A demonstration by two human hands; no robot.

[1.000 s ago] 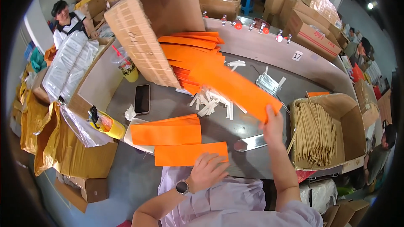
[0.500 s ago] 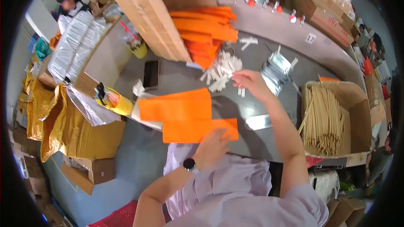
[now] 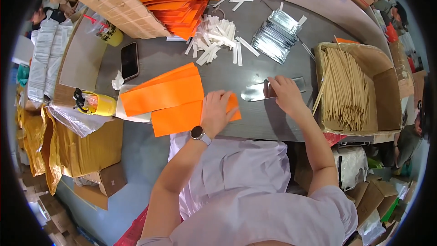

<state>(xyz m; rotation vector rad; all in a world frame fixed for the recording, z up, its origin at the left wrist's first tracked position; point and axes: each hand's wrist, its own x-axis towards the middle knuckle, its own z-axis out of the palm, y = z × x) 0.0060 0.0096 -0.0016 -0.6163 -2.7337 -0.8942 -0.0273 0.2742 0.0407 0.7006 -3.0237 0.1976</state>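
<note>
Grip: left hand lies palm down across a loose orange rectangular piece, fingers bent over its right part; whether they pinch it cannot be told. Right hand has its fingertips at a shiny silver strip on the grey tabletop; clenched or merely touching, cannot tell.

Layout, left to right. Yellow container at the left table edge. Drink cup with red straw farther back, near the upright cardboard wall of a carton. Black phone flat on the table, crumpled white tissue just beside it. Fanned stack of orange pieces partly over a white box; the loose piece borders the stack's near edge and shows on both sides of the left hand. Larger heap of orange pieces beside the carton. White paper strips scattered right of the heap. Bundle of flat silver strips behind the right hand. Thin tan sticks fill the left part of an open cardboard tray.
</note>
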